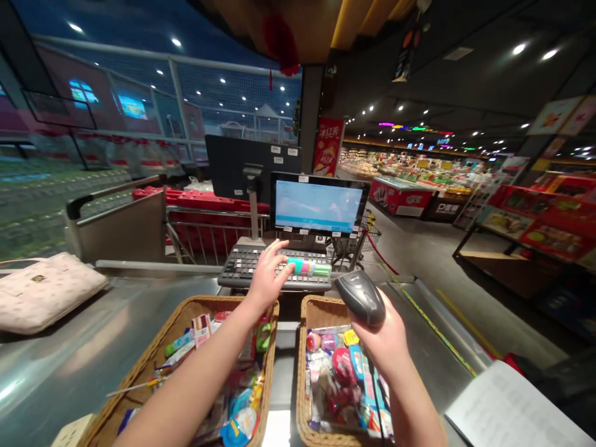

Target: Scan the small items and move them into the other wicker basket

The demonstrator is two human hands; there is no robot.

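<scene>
My left hand (267, 276) is raised over the keyboard (242, 264) and pinches a small tube-shaped pack (310, 267) with green, pink and yellow bands, held level. My right hand (384, 338) is closed round a dark grey barcode scanner (361, 297), whose head points toward the pack. Both hands hover above two wicker baskets: the left basket (181, 310) and the right basket (310, 307), each filled with several small wrapped sweets and snacks. Behind the keyboard stands a lit touch screen (319, 206).
A steel checkout counter (93, 347) runs left, with a pale cushioned bag (44, 292) on it. A second monitor's back (233, 164) and red shopping carts (200, 202) stand beyond. White paper (507, 406) lies at lower right. Store aisles and red displays (535, 217) fill the right.
</scene>
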